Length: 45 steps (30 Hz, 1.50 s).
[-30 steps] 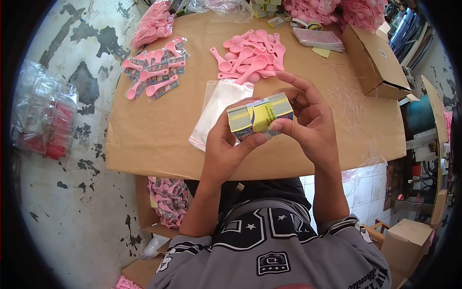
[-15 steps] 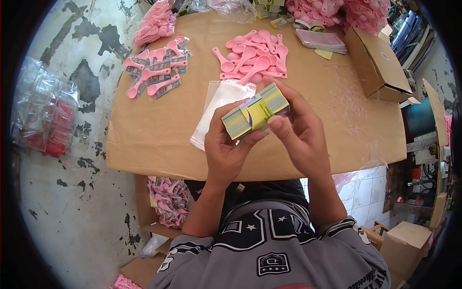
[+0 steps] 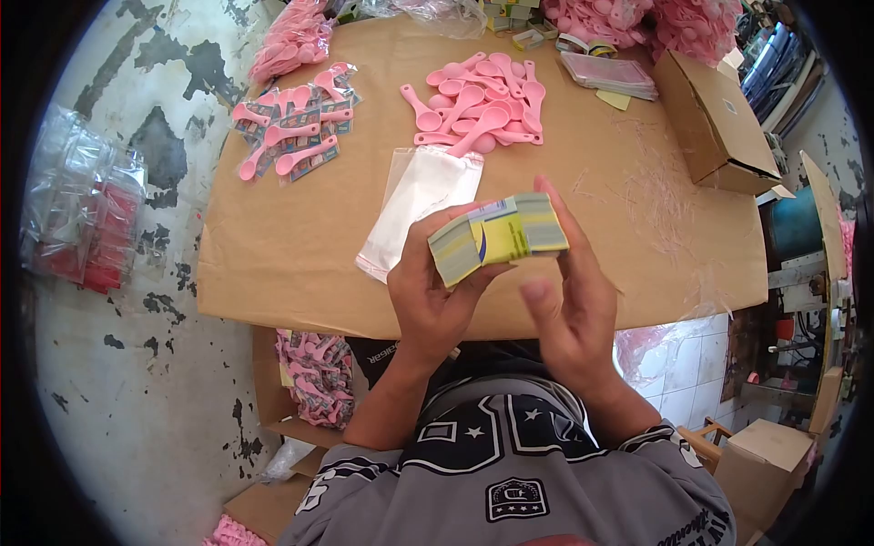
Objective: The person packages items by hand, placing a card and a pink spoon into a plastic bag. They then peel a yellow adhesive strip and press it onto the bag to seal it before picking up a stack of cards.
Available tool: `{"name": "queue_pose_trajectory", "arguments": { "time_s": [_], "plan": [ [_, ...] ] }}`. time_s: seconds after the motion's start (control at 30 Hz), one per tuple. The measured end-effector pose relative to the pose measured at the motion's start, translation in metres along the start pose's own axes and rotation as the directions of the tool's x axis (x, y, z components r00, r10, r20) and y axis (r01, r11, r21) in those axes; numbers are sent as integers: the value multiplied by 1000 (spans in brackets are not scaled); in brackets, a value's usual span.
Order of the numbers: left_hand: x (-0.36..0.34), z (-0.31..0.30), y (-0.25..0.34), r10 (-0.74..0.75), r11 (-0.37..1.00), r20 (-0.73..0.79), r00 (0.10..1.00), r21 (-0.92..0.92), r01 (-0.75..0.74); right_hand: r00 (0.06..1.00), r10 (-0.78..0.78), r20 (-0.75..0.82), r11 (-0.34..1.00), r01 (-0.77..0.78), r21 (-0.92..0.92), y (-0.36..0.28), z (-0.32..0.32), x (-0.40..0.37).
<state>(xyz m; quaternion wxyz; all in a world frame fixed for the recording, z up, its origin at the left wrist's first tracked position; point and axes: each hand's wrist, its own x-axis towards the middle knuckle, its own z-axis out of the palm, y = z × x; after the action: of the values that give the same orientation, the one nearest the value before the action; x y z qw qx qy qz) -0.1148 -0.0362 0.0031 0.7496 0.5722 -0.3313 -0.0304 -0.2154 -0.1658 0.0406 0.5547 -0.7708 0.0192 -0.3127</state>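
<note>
My left hand (image 3: 430,296) is closed round the left end of a banded stack of small printed cards (image 3: 499,238). A yellow paper band wraps the stack's middle, and the stack bows a little. My right hand (image 3: 581,305) is at the stack's right end, fingers stretched up along it and thumb held apart from it. Just beyond my left hand, clear plastic bags (image 3: 423,196) lie on the brown paper-covered table (image 3: 300,259). A heap of pink measuring spoons (image 3: 478,100) lies farther back. Spoons bagged with cards (image 3: 296,127) are at the back left.
A cardboard box (image 3: 710,123) stands at the table's right edge, near a stack of pink-edged clear packs (image 3: 608,75). Large bags of pink spoons (image 3: 291,41) sit along the back. Below the table at left, a carton holds packed spoons (image 3: 314,378).
The card stack has turned flatter and moved slightly down and right. My right thumb has come off its face, and my right hand has lowered a little.
</note>
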Motion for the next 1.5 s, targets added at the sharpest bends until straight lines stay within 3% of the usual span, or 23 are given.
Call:
{"name": "queue_pose_trajectory", "arguments": {
  "time_s": [0.1,0.13,0.33,0.5,0.53,0.6,0.63,0.77,0.8,0.9,0.97,1.0,1.1,1.27,1.37,1.5],
  "plan": [
    [5,0,1,-69,997,-17,997,-28,68,984,171,46,963,-177,202,0,-11,11],
    [8,-1,1,-65,997,-25,998,-45,64,992,124,29,959,-127,254,3,-12,15],
    [7,4,-2,-1,1000,-104,995,-26,-2,1000,12,-15,997,-11,74,0,-1,7],
    [2,4,-7,72,992,-103,992,113,-61,998,63,-28,996,-61,61,-6,1,-16],
    [5,3,-7,22,995,-161,987,95,-7,996,88,-18,994,-87,60,-9,0,-23],
    [19,-5,-7,-78,994,-270,960,53,95,977,40,208,999,-37,-15,-22,-2,-33],
    [26,-8,-9,-68,997,-237,969,25,76,948,20,318,999,-6,-47,-25,-2,-36],
    [28,-8,-6,-54,999,-165,985,-12,53,986,-113,121,993,116,-11,-4,-9,-29],
    [26,-6,-6,-65,998,-158,985,-35,60,984,-168,50,975,174,-138,-1,-17,-22],
    [17,-3,-7,-118,989,-90,989,-105,109,986,-48,-161,999,44,-29,7,-19,11],
    [12,-2,-7,-141,987,-27,990,-81,138,1000,15,5,994,-15,105,13,-18,26],
    [11,1,-10,-76,996,-13,997,-51,75,995,37,93,984,-52,170,16,-16,29],
    [14,1,-11,-73,997,-80,994,-23,71,998,2,63,974,-16,226,20,0,18],
    [23,-5,-9,-56,998,-174,983,-12,55,988,-35,148,998,26,63,-6,3,-23],
    [31,-12,-13,-65,998,-202,977,9,68,908,-107,406,992,122,-13,-6,-14,-32],
    [28,-10,-11,-129,983,-140,982,-147,108,990,-112,81,991,117,-65,18,-24,-9]
  ]
}}
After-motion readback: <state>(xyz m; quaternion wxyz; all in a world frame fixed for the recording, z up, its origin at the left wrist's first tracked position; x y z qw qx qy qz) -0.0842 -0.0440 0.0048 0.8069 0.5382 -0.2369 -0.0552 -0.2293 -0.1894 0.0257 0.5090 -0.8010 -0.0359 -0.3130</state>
